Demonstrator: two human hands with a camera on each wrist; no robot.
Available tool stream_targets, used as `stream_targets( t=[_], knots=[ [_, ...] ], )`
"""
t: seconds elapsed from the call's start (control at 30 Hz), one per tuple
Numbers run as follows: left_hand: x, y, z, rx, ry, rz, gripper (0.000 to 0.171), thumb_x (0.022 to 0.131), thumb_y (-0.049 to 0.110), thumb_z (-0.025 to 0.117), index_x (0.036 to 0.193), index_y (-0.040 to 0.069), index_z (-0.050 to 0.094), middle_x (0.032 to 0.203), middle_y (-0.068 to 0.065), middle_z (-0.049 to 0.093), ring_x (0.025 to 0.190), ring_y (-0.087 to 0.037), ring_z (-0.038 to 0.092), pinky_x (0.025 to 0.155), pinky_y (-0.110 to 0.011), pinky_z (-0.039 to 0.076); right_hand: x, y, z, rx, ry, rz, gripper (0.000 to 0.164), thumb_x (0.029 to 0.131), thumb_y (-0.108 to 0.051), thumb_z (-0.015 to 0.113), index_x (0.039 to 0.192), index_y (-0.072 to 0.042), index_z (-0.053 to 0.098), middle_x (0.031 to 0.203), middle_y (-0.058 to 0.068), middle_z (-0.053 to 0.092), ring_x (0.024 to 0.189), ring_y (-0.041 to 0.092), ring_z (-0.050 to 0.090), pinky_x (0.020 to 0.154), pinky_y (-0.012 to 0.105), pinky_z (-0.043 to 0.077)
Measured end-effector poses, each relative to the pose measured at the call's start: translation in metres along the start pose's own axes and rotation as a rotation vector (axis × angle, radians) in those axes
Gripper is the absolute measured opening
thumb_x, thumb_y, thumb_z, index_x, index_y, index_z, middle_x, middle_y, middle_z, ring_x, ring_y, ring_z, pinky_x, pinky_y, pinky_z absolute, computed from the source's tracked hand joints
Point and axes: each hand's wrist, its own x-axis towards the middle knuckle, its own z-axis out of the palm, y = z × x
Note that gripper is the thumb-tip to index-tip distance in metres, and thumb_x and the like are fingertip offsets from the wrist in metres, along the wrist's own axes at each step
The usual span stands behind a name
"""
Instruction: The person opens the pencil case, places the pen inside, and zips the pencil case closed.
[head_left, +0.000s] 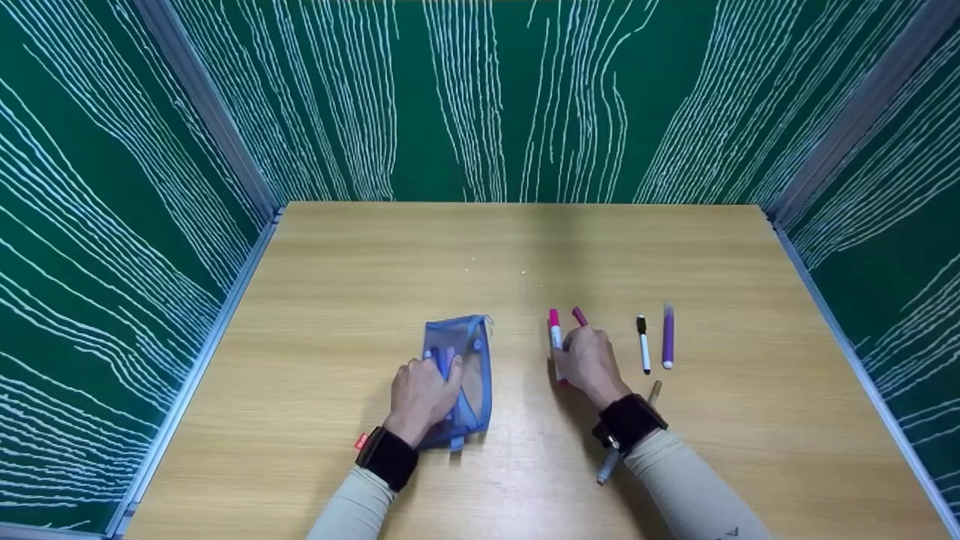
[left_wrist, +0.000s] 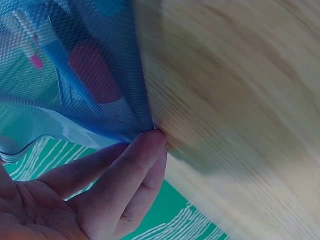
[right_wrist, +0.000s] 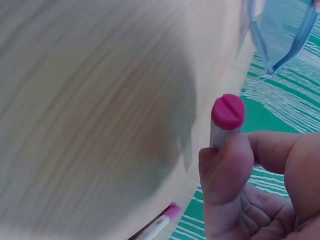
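A blue mesh zip pouch (head_left: 474, 405) lies on the table with several pens and a pinkish-red piece (left_wrist: 95, 75) showing through its mesh. My left hand (head_left: 424, 394) grips the pouch by its left side; in the left wrist view the fingertips (left_wrist: 150, 142) press on its edge. To the pouch's right, my right hand (head_left: 589, 364) pinches a white marker with pink ends (right_wrist: 228, 112) between thumb and finger. Beside it on the table is another pink-ended marker (right_wrist: 162, 222), partly hidden by the hand in the head view.
Right of my right hand lie a white marker with a black cap (head_left: 643, 346) and a purple marker (head_left: 668, 337). A slim brownish pen (head_left: 609, 466) passes under my right wrist. Green panels with white lines (head_left: 465, 97) wall the wooden table (head_left: 337, 262). Tiny white specks dot the tabletop.
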Motion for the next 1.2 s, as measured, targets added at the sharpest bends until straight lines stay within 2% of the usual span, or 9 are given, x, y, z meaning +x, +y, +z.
stream_targets(
  t=[0.13, 0.27, 0.43, 0.6, 0.77, 1.0, 1.2],
  knots=[
    [0.000, 0.000, 0.001, -0.004, -0.015, -0.004, 0.055, 0.102, 0.049, 0.047, 0.062, 0.011, 0.052, 0.076, -0.018, 0.065, 0.067, -0.030, 0.063, 0.065, -0.043, 0.053, -0.005, -0.007, 0.004, 0.053, -0.040, -0.004, 0.013, 0.089, -0.013, 0.078, 0.087, 0.000, 0.077, 0.066, 0.005, 0.069, 0.049, 0.014, 0.062, 0.045, 0.028, 0.051],
    [0.001, 0.000, 0.000, -0.011, -0.021, -0.009, 0.055, 0.102, 0.049, 0.047, 0.063, 0.011, 0.052, 0.075, -0.017, 0.064, 0.066, -0.028, 0.062, 0.064, -0.042, 0.052, -0.010, -0.014, 0.009, 0.069, -0.054, -0.021, 0.011, 0.087, -0.013, 0.080, 0.084, -0.002, 0.078, 0.068, 0.003, 0.070, 0.050, 0.012, 0.061, 0.045, 0.027, 0.050],
    [0.000, 0.000, -0.001, -0.017, -0.023, -0.012, 0.055, 0.103, 0.049, 0.046, 0.065, 0.010, 0.054, 0.076, -0.017, 0.064, 0.067, -0.028, 0.062, 0.064, -0.042, 0.052, -0.017, -0.024, 0.016, 0.056, -0.074, -0.002, 0.011, 0.087, -0.016, 0.081, 0.081, -0.007, 0.079, 0.068, 0.001, 0.070, 0.051, 0.010, 0.060, 0.046, 0.025, 0.049],
    [0.000, 0.001, -0.002, -0.007, -0.027, -0.012, 0.056, 0.103, 0.050, 0.045, 0.067, 0.008, 0.056, 0.078, -0.019, 0.065, 0.071, -0.031, 0.064, 0.067, -0.044, 0.053, -0.024, -0.036, 0.021, 0.128, -0.137, 0.027, 0.010, 0.089, -0.015, 0.080, 0.083, -0.007, 0.077, 0.069, 0.002, 0.068, 0.051, 0.013, 0.060, 0.045, 0.026, 0.050],
    [-0.001, 0.002, -0.002, -0.001, -0.032, -0.013, 0.057, 0.103, 0.050, 0.045, 0.065, 0.009, 0.055, 0.076, -0.018, 0.064, 0.071, -0.032, 0.065, 0.068, -0.044, 0.052, -0.031, -0.043, 0.025, 0.191, -0.189, -0.003, 0.009, 0.090, -0.012, 0.078, 0.082, -0.007, 0.075, 0.065, 0.002, 0.067, 0.049, 0.015, 0.063, 0.045, 0.028, 0.052],
    [-0.001, 0.004, -0.002, -0.003, 0.004, 0.004, 0.056, 0.103, 0.048, 0.046, 0.069, 0.005, 0.060, 0.076, -0.020, 0.067, 0.073, -0.037, 0.068, 0.067, -0.047, 0.054, -0.037, -0.050, 0.032, 0.138, -0.169, -0.085, 0.013, 0.088, -0.016, 0.080, 0.078, -0.010, 0.075, 0.062, -0.004, 0.066, 0.047, 0.008, 0.058, 0.045, 0.025, 0.049],
    [-0.001, 0.008, 0.000, -0.013, -0.021, 0.001, 0.056, 0.104, 0.049, 0.045, 0.060, 0.013, 0.049, 0.070, -0.013, 0.062, 0.067, -0.029, 0.063, 0.066, -0.044, 0.052, -0.039, -0.057, 0.040, 0.194, -0.221, -0.071, 0.009, 0.089, -0.014, 0.080, 0.083, -0.008, 0.077, 0.064, -0.001, 0.068, 0.048, 0.013, 0.062, 0.045, 0.028, 0.052]
  ],
)
